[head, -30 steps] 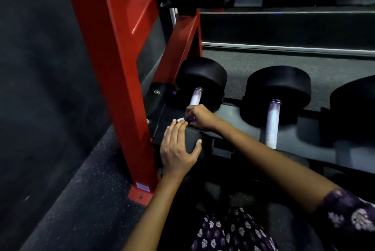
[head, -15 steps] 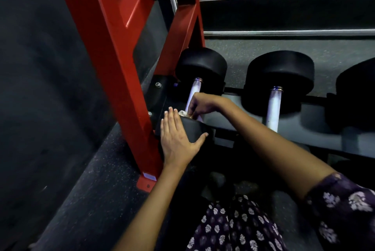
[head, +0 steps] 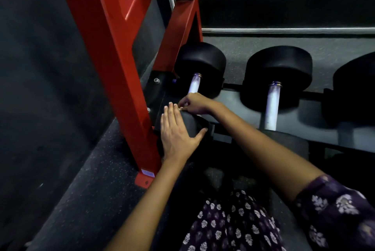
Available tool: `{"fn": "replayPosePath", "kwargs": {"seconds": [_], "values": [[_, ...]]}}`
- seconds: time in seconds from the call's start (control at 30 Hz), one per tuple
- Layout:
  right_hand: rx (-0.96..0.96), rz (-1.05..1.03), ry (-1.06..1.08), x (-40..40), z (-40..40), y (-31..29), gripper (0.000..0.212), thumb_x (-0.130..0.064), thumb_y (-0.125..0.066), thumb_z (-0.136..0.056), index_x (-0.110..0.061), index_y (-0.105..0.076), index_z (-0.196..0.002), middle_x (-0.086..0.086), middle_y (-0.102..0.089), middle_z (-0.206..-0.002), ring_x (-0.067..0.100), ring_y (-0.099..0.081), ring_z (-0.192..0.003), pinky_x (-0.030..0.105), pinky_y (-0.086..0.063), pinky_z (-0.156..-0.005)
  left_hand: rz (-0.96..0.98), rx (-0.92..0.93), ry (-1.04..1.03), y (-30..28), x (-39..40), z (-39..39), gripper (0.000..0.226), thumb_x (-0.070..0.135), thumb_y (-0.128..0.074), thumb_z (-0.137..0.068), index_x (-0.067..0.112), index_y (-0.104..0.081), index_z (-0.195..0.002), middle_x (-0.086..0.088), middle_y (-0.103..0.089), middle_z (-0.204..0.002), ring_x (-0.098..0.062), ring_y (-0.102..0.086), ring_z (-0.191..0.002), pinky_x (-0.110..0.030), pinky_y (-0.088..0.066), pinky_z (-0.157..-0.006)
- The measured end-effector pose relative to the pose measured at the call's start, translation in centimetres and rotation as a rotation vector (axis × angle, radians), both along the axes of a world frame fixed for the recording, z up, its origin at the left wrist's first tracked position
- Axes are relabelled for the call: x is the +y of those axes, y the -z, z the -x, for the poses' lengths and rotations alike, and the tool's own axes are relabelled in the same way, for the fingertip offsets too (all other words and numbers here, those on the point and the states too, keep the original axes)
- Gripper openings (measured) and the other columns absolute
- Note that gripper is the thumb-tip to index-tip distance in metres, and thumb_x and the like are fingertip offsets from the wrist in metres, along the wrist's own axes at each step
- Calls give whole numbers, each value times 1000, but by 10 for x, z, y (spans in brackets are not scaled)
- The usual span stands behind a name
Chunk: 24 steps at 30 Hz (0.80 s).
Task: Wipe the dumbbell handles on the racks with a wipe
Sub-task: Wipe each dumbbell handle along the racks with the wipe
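Dumbbells point(head: 276, 80) on red rack point(head: 113, 64)

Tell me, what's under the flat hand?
The left hand rests on the near black weight of the leftmost dumbbell. The weight's top is covered by the palm.

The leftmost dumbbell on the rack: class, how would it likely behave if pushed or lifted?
The leftmost dumbbell probably feels heavy: thick black heads on a slim handle. Its round heads could roll, though the rack cradles them. The left hand rests flat on its near head, perhaps steadying it.
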State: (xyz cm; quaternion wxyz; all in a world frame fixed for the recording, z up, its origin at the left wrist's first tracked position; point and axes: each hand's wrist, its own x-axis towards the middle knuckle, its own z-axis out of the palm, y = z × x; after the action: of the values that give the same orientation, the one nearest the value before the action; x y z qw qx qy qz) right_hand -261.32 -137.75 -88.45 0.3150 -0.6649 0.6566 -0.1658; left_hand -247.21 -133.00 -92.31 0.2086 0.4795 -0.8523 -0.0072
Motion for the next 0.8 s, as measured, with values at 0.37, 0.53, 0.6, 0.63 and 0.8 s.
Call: {"fn": "replayPosePath", "kwargs": {"seconds": [0.37, 0.53, 0.6, 0.63, 0.8], "values": [[-35, 14, 134, 5, 5, -9, 23, -5, -62, -81, -4, -71, -102, 15, -70, -102, 23, -62, -100, 6, -34, -60, -371, -81, -95, -30, 6, 4, 128, 67, -66, -73, -8, 4, -149, -25, 9, -158, -33, 4, -149, -36, 6, -118], [-36, -128, 161, 26, 16, -18, 19, -10, -60, -80, 2, -63, -66, 19, -63, -72, 18, -55, -71, 20, -32, -61, -566, -66, -217, -54, -1, 9, 143, 69, -75, -61, -6, 8, -149, -22, 9, -159, -28, 6, -149, -33, 4, -118], [-54, -113, 180, 27, 20, -22, 18, -11, -66, -79, 6, -65, -73, 19, -65, -74, 21, -59, -74, 22, -31, -59, -573, -80, -264, -56, -1, 12, 147, 71, -76, -56, -6, 6, -150, -22, 6, -160, -28, 4, -149, -33, 3, -118], [-75, -82, 184, 27, 17, -22, 15, -9, -68, -77, 6, -69, -79, 19, -68, -80, 23, -62, -79, 22, -33, -60, -571, -93, -280, -56, -1, 12, 148, 72, -76, -55, -5, 6, -150, -21, 6, -160, -28, 3, -149, -33, 3, -119], [-169, -21, 154, 26, -2, -22, 13, 3, -53, -79, -3, -62, -85, 17, -63, -82, 27, -57, -77, 30, -45, -69, -613, -97, -325, -63, 0, 19, 150, 72, -78, -52, -3, 5, -151, -17, 5, -161, -25, 5, -149, -34, 2, -121]]}}
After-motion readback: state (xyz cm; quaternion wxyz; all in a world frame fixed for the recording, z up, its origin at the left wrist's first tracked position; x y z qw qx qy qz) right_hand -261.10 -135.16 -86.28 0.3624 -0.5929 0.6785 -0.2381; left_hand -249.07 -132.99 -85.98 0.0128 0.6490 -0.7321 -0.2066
